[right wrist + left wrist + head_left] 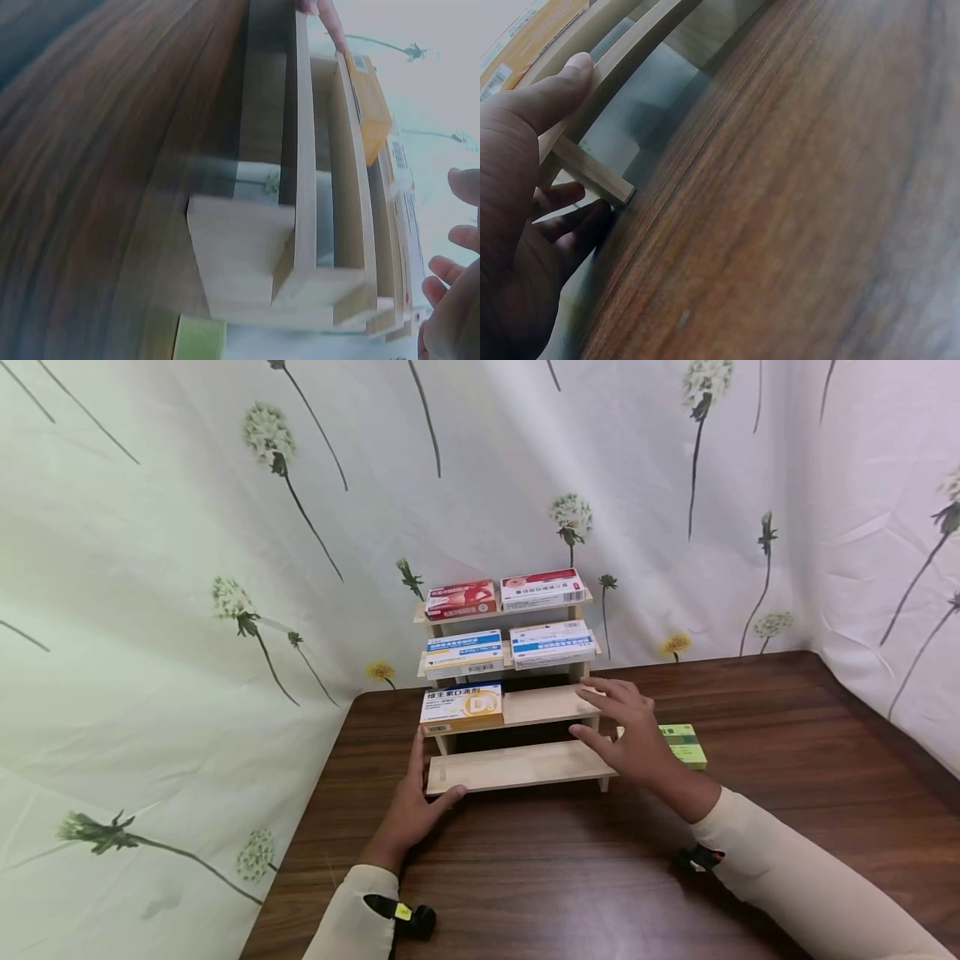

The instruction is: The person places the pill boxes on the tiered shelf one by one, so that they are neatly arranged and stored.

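Observation:
A stepped wooden rack [521,766] with four tiers stands on the table. My left hand [408,810] grips the left end of its lowest tier, thumb over the front edge and fingers around the side by the leg [592,171]. Over the rack's right end hovers my right hand [633,735], fingers spread and holding nothing. A white and yellow vitamin D box [461,708] occupies the left of the second tier from the bottom. Partly hidden behind my right hand, a green box [686,747] lies on the table.
Two blue and white medicine boxes, a left one [465,652] and a right one [551,645], sit on the third tier. Above are a red box [461,599] and a red and white box [543,589]. A flower-printed cloth [480,485] hangs behind the brown table [525,877].

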A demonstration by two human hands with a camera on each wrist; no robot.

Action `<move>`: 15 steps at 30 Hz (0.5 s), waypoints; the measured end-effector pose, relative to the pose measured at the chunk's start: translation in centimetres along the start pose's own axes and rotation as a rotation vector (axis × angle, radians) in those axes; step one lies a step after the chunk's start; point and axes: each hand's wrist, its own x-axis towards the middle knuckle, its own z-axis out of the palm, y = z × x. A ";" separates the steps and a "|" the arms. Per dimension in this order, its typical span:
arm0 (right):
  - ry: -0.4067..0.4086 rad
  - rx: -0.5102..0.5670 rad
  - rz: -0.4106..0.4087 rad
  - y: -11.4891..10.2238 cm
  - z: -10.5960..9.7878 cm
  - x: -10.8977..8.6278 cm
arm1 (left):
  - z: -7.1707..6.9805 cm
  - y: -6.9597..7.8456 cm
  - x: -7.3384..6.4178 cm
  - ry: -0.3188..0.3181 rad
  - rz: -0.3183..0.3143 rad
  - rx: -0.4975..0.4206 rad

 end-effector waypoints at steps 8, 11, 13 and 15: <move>0.001 0.032 0.065 1.6 -2.3 -0.7 | 0.1 -0.1 0.2 -0.003 -0.007 0.000; -0.013 0.028 0.090 2.2 -3.1 -1.0 | 0.0 -0.1 0.2 -0.004 -0.007 -0.008; -0.024 0.024 0.113 2.6 -3.6 -1.2 | 0.0 -0.1 0.1 -0.006 -0.008 -0.009; -0.034 0.022 0.139 3.1 -4.1 -1.6 | 0.0 -0.1 0.1 -0.010 -0.008 -0.008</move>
